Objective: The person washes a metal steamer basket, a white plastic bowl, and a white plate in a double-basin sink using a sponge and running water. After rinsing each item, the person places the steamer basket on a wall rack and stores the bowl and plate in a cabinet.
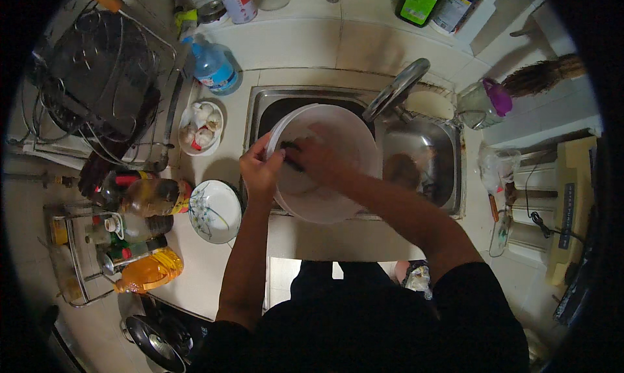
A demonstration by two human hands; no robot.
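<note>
A pale plastic basin (pixel 331 209) is over the left bowl of the steel double sink (pixel 358 91), covering most of that bowl. My left hand (pixel 261 167) grips its left rim, with the thumb on the inner side. Inside the basin, my right hand (pixel 317 159) is against the left part of the inner wall. Its fingers close around a small dark object (pixel 292 166), perhaps a scrubbing pad, too blurred to name surely. The curved chrome faucet (pixel 397 90) arches beside the basin's upper right rim.
Left of the sink stand a blue pump bottle (pixel 214 68), a bowl of garlic (pixel 202 129) and a flower-patterned bowl (pixel 214 212). Several bottles, including an orange oil bottle (pixel 151 270), crowd the counter's left side. A purple-lidded jar (pixel 482 105) is at the right.
</note>
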